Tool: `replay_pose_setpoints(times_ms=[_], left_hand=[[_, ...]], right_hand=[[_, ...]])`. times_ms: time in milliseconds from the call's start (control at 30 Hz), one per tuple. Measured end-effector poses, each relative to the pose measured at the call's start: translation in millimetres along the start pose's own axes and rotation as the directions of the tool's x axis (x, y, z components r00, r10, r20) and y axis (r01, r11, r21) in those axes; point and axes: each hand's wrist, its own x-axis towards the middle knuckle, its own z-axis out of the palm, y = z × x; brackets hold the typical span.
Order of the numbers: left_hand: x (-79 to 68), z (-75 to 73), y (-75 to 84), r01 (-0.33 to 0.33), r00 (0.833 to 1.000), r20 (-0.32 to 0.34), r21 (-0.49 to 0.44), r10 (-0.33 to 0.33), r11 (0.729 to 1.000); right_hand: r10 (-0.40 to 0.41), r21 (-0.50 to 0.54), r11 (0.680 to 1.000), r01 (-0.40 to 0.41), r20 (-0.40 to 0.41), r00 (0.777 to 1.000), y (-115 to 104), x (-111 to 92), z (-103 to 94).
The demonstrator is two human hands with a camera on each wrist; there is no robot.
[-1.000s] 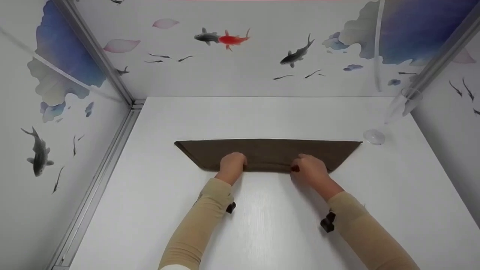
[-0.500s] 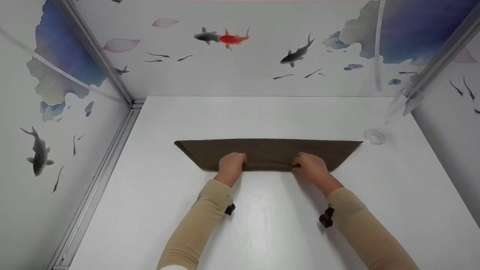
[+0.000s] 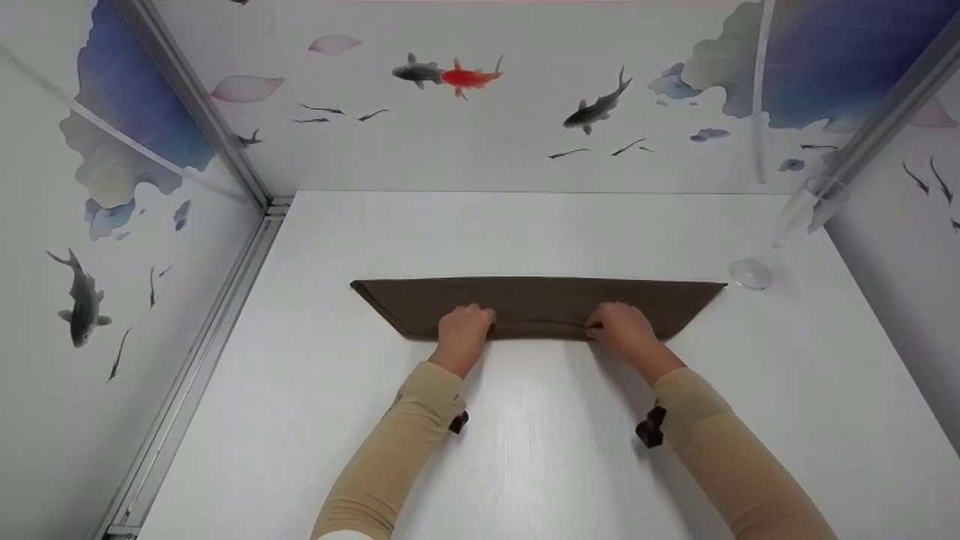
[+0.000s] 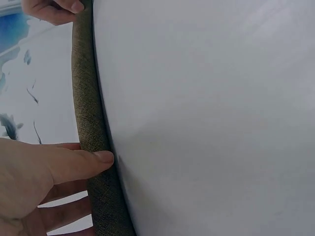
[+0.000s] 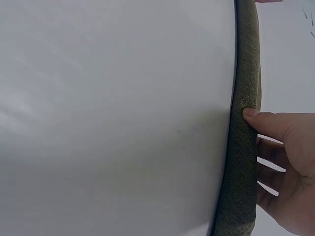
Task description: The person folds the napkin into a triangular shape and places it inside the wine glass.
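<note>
A brown cloth [image 3: 540, 300], folded into a wide trapezoid, lies across the white table, its long straight edge at the back. At its near edge my left hand [image 3: 465, 330] grips the left part and my right hand [image 3: 624, 328] the right part, some way apart. The left wrist view shows the left thumb [image 4: 101, 158] pressed on a narrow rounded band of the cloth, with the fingers behind it. In the right wrist view the right thumb [image 5: 251, 113] lies on the same band, the other fingers partly hidden behind.
A clear vessel [image 3: 806, 210] leans across the back right corner in view, and a round clear foot or disc [image 3: 751, 274] is near the cloth's right tip. Printed walls with metal frame bars [image 3: 240, 244] border the white table [image 3: 525, 457] on three sides.
Both hands keep their grip on the cloth. The near edge and the right hand have shifted very slightly away from the body; the left hand has barely moved.
</note>
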Motion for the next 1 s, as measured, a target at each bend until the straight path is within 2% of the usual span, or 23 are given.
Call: replay_pose_setpoints(times_ms=[233,467,733,867,1000], left_hand=[[2.7,-0.3,-2.2,0.027,0.999,0.043,-0.019,-0.026,0.999],[0.6,-0.1,-7.9,0.064,0.996,0.07,-0.046,-0.061,0.997],[-5.1,-2.3,-15.8,0.023,0.999,0.046,-0.116,-0.018,0.993],[-8.8,-3.5,-21.4,-0.021,0.999,0.031,-0.165,0.026,0.986],[-12.2,-5.2,-26.8,-0.033,0.999,0.025,-0.202,0.039,0.979]], right_hand=[[0.073,0.076,0.994,-0.077,0.051,0.996,4,1,-1.2],[0.058,0.084,0.995,-0.062,0.052,0.997,8,-1,-3.5],[0.038,0.074,0.996,-0.042,0.051,0.998,10,-3,-2.1],[0.021,0.081,0.996,-0.026,0.068,0.997,9,-6,-0.7],[0.003,0.096,0.995,-0.012,0.088,0.996,8,-9,-1.3]])
